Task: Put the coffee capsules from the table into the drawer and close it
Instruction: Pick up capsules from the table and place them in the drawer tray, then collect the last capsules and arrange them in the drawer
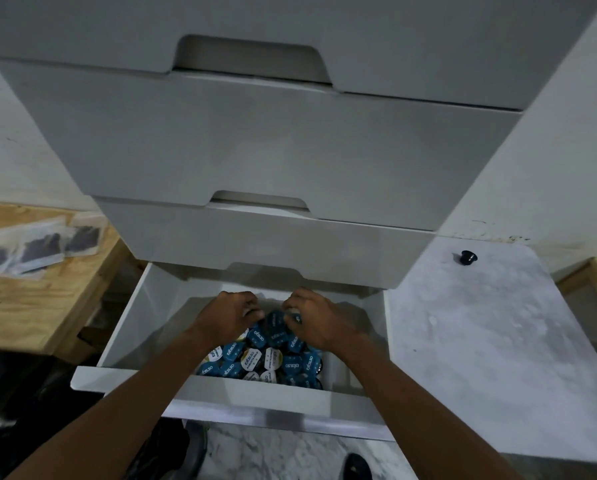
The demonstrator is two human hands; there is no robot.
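The bottom white drawer (pixel 141 320) stands pulled out, and a heap of blue and white coffee capsules (pixel 266 358) lies in its middle. Both my hands reach down into it above the heap. My left hand (pixel 233 315) has its fingers curled round dark capsules at the heap's far end. My right hand (pixel 316 320) also curls its fingers on capsules right beside it. What the fingertips hold is partly hidden. One black capsule (pixel 467 257) lies alone on the marble surface (pixel 480 341) at the right.
Three shut white drawers (pixel 255 150) stack above the open one. A wooden bench (pixel 30 306) at the left carries several clear bags (pixel 34 249) with dark contents. A dark shoe (pixel 357 467) shows on the marble floor below the drawer front.
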